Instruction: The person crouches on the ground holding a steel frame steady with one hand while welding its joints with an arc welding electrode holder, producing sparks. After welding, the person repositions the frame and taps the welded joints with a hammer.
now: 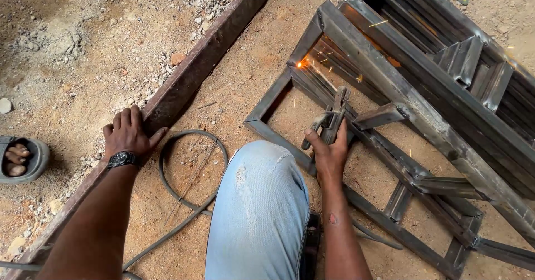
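Observation:
My right hand (329,153) grips a metal welding electrode holder (332,118) over a grey steel frame (267,99) that lies on the dirt ground. A thin rod runs from the holder up to a frame corner, where an orange spark glows (301,64) and small sparks fly to the right. My left hand (127,135), wearing a black wristwatch (123,159), rests flat on a long rusty steel bar (212,46) that runs diagonally across the ground. My knee in light blue jeans (262,202) sits between my arms.
A black cable (167,182) loops on the ground between the bar and my knee. More steel frames (457,73) are stacked at the right. Another person's foot in a grey sandal (21,158) is at the left edge. Stones and rubble lie at the upper left.

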